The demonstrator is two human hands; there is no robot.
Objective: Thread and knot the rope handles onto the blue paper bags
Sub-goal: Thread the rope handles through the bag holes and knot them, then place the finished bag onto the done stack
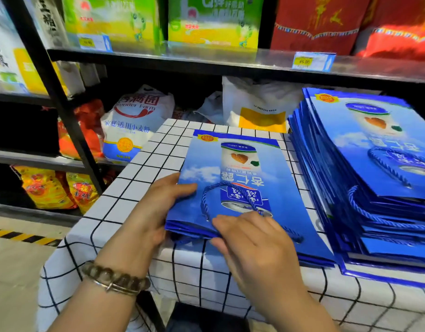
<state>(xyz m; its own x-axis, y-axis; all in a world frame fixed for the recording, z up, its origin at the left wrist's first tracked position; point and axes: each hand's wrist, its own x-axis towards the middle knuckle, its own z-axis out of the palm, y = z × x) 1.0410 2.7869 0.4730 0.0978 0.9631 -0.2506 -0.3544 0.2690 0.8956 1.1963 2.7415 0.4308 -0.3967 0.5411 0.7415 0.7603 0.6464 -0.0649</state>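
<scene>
Left hand grips the blue paper bag at nine o'clock; right hand pinches its six-o'clock rim. The rope handle lies on top, and a bag stack sits at three o'clock.

Black metal shelves packed with bright food bags loom behind a grid-checked table; pale floor with a yellow-black hazard stripe.

The stack of blue bags runs past the right edge; the price label is blurred.
</scene>
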